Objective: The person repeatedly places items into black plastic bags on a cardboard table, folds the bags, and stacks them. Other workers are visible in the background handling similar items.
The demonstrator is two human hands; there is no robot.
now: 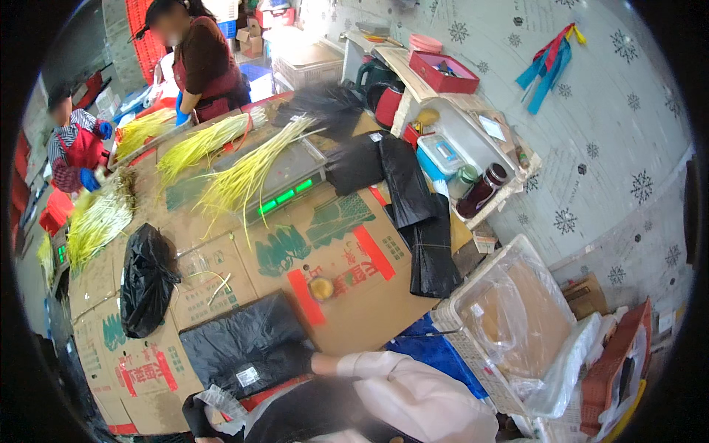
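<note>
My right hand (323, 364) is at the near edge of a flat stack of black plastic bags (243, 338); its wrist shows, while the fingers are hidden against the dark plastic. Of my left hand (208, 439), only a sliver of skin shows at the bottom rim, below a black bundle and a crumpled clear plastic bag (224, 403). A bunched black bag (145, 279) lies to the left on the cardboard-covered table (354, 315). Farther back, yellow-green stalks, likely garlic chives (249, 163), lie across a scale (293, 166) with a lit green display.
More black bags (407, 183) hang over the table's right edge. A crate (476, 343) with clear plastic stands at right. A shelf (421, 88) holds a box and jars. Two people (202, 66) (83, 144) with blue gloves stand across the table by more stalks (105, 216). A small round yellowish thing (321, 288) lies mid-table.
</note>
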